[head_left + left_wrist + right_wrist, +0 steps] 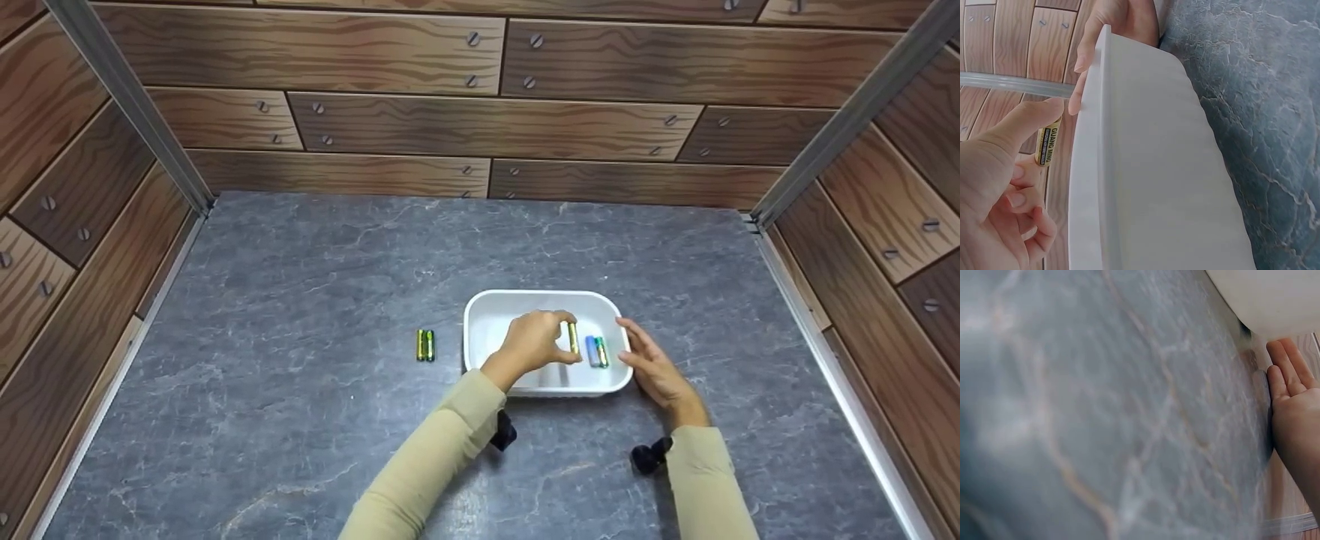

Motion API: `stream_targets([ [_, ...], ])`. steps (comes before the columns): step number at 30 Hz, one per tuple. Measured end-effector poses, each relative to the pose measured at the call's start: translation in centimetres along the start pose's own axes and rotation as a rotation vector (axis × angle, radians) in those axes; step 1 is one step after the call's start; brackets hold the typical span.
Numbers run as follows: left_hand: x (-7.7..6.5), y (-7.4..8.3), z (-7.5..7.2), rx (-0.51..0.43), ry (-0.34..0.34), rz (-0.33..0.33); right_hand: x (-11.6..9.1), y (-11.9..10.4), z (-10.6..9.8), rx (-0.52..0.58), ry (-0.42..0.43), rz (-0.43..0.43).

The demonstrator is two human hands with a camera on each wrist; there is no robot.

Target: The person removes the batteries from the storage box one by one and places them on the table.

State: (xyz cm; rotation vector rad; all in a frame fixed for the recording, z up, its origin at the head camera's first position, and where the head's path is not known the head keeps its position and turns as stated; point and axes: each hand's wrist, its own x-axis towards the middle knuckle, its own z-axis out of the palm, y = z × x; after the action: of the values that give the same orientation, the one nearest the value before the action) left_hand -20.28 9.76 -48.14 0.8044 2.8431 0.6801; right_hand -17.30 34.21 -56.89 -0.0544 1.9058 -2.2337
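Note:
A gold battery [574, 337] with black "GUANG MING" lettering is pinched between the thumb and fingers of my left hand [534, 339], over the white plastic tray [491, 301]. Inside the tray, near its right end, a blue battery [592, 351] and a green-and-gold battery [601, 352] lie side by side. My right hand [657, 369] rests against the tray's right end, its thumb and a fingertip at the rim. In the right wrist view, the fingers [1279, 382] of that hand look fairly straight beside the tray wall.
Two green-and-gold batteries [425, 345] lie together on the grey marbled table [315, 300], left of the tray. Wood-patterned panels [495, 124] enclose the back and sides, with metal posts [139, 112] at the corners.

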Motion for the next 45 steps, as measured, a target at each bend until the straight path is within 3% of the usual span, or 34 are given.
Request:
stream_targets([
  [17, -2.2, -1.8, -2.1, -0.079, 0.042, 0.012, 0.0, -0.1, -0.1, 0.014, -0.024, -0.009],
  [33, -3.5, -3.8, -2.9, -0.105, 0.08, 0.06, 0.0, -0.2, -0.2, -0.012, -0.03, -0.005],
  [45, -4.5, -5.2, -3.7, -0.157, 0.074, 0.055, 0.1, -0.3, 0.1, -0.038, 0.027, 0.029],
])
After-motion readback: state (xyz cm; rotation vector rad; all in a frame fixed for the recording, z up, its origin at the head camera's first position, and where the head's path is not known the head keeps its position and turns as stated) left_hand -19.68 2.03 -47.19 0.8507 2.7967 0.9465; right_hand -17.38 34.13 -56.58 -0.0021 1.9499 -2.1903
